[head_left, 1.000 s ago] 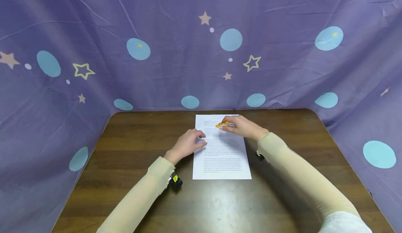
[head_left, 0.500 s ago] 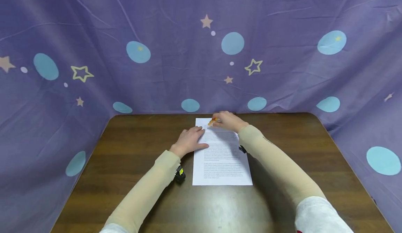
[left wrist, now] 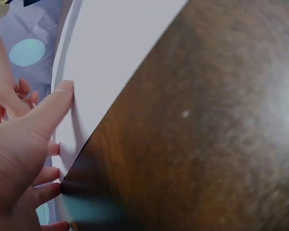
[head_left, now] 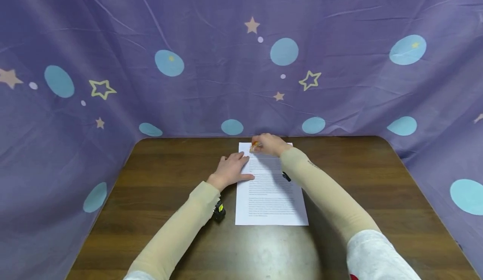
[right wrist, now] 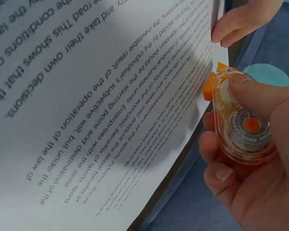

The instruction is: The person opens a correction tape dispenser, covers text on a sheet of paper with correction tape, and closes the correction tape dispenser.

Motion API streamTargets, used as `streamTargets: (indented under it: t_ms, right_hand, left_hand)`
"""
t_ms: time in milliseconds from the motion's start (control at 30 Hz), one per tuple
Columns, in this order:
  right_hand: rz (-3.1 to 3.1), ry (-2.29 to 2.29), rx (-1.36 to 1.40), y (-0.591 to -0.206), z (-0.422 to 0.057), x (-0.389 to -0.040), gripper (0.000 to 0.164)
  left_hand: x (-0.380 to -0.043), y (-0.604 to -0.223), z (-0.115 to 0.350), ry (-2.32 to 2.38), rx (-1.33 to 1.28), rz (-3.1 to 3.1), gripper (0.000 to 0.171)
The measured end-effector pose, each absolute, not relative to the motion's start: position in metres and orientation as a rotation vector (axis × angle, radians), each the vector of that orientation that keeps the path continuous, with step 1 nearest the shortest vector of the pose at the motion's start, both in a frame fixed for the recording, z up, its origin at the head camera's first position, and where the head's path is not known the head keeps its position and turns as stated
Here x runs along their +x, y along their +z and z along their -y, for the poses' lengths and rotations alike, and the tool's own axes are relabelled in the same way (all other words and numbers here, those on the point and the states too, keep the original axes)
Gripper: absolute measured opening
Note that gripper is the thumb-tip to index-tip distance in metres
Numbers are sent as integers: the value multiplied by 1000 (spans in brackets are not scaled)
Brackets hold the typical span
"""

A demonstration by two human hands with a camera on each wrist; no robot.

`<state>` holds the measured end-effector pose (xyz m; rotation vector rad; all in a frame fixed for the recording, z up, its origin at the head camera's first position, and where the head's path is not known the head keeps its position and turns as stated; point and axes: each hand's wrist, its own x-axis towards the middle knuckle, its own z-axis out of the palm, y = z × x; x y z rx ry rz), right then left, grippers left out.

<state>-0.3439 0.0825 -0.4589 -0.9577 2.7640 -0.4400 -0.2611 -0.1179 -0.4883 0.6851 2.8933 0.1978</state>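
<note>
A printed sheet of paper (head_left: 271,206) lies on the wooden table. My right hand (head_left: 269,143) grips a correction tape dispenser (right wrist: 245,120) with a clear case and orange parts, its tip close to the upper left lines of text. Whether the tip touches the paper I cannot tell. In the right wrist view the thumb lies on the case and the fingers curl beneath it. My left hand (head_left: 230,171) rests on the sheet's left edge with fingers spread, and in the left wrist view its thumb (left wrist: 60,98) lies along the white paper.
The brown wooden table (head_left: 170,196) ends at a purple curtain (head_left: 211,83) with stars and blue ovals, which hangs behind and on both sides. A small black camera (head_left: 219,211) sits at the left wrist.
My right hand has moved left across the upper sheet with the correction tape dispenser. My left hand has settled onto the paper's left edge, its fingers spreading.
</note>
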Motion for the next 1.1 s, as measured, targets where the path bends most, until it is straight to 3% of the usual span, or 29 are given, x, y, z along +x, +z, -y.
streamTargets:
  t_ms: [1100]
  right_hand:
    - [-2817,-260,-879,-460,-71,-341,19]
  left_hand:
    - [-264,-494,117,134,596,-2821,95]
